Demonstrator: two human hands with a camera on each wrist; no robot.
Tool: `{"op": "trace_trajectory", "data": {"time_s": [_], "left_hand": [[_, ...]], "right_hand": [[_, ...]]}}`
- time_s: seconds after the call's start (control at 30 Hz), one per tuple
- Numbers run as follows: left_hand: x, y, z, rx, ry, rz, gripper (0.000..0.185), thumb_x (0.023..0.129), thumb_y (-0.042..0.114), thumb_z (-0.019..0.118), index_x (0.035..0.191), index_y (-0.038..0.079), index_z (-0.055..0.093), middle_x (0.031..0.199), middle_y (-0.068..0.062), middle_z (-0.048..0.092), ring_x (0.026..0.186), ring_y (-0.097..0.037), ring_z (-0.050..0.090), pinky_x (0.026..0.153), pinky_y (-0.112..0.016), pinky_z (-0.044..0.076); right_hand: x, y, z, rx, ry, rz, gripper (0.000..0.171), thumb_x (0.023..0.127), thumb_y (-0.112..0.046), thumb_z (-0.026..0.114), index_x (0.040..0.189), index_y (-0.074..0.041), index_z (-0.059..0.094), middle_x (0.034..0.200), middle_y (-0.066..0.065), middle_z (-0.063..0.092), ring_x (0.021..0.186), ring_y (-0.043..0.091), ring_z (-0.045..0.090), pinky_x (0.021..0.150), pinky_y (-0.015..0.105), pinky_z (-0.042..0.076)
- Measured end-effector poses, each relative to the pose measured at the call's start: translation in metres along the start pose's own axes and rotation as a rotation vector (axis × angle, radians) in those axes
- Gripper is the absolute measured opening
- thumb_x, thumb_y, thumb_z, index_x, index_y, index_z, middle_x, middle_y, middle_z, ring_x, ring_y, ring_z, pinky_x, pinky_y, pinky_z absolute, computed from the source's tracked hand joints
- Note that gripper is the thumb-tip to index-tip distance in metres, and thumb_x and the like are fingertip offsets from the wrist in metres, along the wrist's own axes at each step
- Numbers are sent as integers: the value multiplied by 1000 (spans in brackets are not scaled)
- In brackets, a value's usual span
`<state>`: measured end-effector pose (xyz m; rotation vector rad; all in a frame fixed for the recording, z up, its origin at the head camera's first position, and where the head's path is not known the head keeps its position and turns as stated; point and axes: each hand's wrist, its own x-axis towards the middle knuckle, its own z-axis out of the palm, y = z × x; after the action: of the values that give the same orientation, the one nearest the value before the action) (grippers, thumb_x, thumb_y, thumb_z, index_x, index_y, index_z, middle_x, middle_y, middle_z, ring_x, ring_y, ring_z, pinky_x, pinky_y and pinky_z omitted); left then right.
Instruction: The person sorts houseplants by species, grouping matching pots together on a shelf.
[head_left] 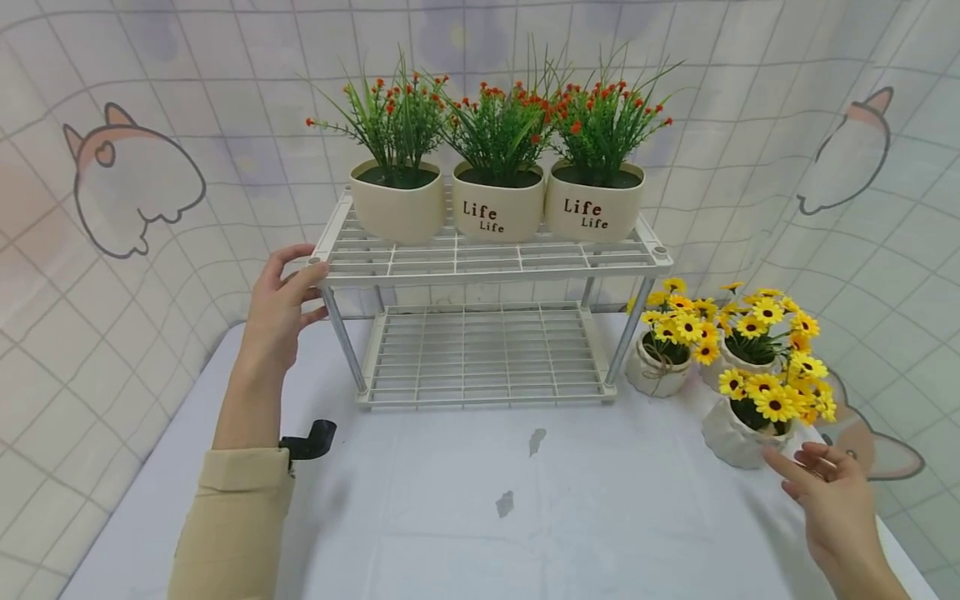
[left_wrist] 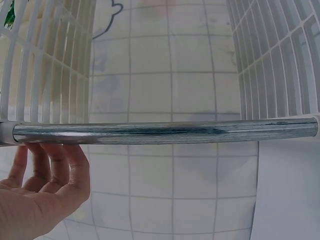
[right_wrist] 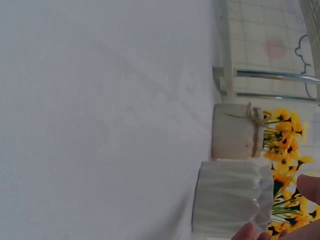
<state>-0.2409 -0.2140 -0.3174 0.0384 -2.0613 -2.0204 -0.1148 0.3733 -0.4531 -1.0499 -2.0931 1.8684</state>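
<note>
A white two-tier wire rack (head_left: 495,275) with metal posts stands on the table. At its upper left front corner my left hand (head_left: 279,304) holds on, thumb at the shelf's edge. In the left wrist view, bent fingers (left_wrist: 75,170) meet the metal post (left_wrist: 200,131) near one shelf. My right hand (head_left: 836,492) is beside the nearest potted yellow daisies (head_left: 780,400), its thumb close to the white faceted pot (head_left: 738,437). The right wrist view shows fingertips (right_wrist: 245,232) by that pot (right_wrist: 230,197); whether they touch it, I cannot tell.
Three cream planters (head_left: 498,204) with red-flowered plants (head_left: 502,125) line the rack's top shelf. Two more daisy pots, one tied with twine (head_left: 658,371), stand right of the rack. A tiled-pattern curtain (head_left: 247,142) surrounds the white table (head_left: 450,517). Grey marks (head_left: 505,503) show on the tabletop.
</note>
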Motion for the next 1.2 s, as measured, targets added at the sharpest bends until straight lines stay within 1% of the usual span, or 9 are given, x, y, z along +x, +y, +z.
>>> {"op": "trace_trajectory", "data": {"time_s": [0.07,0.13,0.23,0.27,0.33,0.43,0.67,0.9,1.2], "left_hand": [[0,0,0,-4,3,-1,43,102,30,66,141,22,50,125,-8,62,103,-21,57,90,-42,42],[0,0,0,-3,4,1,44,102,30,66,142,22,50,123,-7,63,102,-20,57,90,-42,42],[0,-1,-1,-7,5,1,43,102,29,66,141,22,51,118,-3,64,102,-21,58,90,-42,42],[0,0,-1,-9,5,1,43,102,29,66,141,22,51,117,-2,64,102,-22,58,90,-42,42],[-1,0,-1,-16,6,0,42,102,29,66,141,22,51,117,-2,64,103,-22,58,90,-42,42],[-1,1,0,-25,2,-2,42,102,28,66,140,22,51,118,-3,64,102,-22,58,90,-42,42],[-1,1,0,-11,-1,-5,44,102,30,66,142,22,50,125,-9,61,103,-21,57,92,-42,42],[1,1,1,-10,4,-10,44,101,30,66,142,23,51,125,-10,62,103,-22,57,92,-42,42],[1,-1,0,-12,1,-2,44,102,31,66,142,23,51,123,-8,63,102,-21,57,92,-43,42]], "right_hand": [[20,12,-1,-30,-18,42,78,90,-30,82,150,-15,34,139,10,40,117,16,45,85,24,51],[37,24,-1,-36,-46,65,109,85,-34,86,162,-13,12,158,20,26,139,27,36,103,38,46],[49,30,5,-42,-75,69,124,85,-34,86,164,-14,-8,169,20,-2,154,38,7,118,53,24],[49,28,7,-30,-86,60,126,85,-33,87,163,-16,-10,169,19,-4,154,37,6,118,53,23],[35,16,16,-31,-87,43,120,90,-28,82,162,-15,-13,169,17,-5,154,35,7,120,48,21],[30,10,23,7,-82,18,123,89,-25,83,162,-16,-15,170,15,-7,154,34,9,121,45,19],[39,13,30,-8,-62,-10,126,85,-24,88,163,-22,-12,171,9,-1,155,26,8,120,36,20],[39,8,35,-6,-22,-85,122,86,-21,86,163,-26,-9,171,3,-1,156,22,2,121,36,10],[36,7,36,-134,-29,-235,116,90,-13,81,161,-27,-9,171,3,4,156,21,5,122,36,6]]}}
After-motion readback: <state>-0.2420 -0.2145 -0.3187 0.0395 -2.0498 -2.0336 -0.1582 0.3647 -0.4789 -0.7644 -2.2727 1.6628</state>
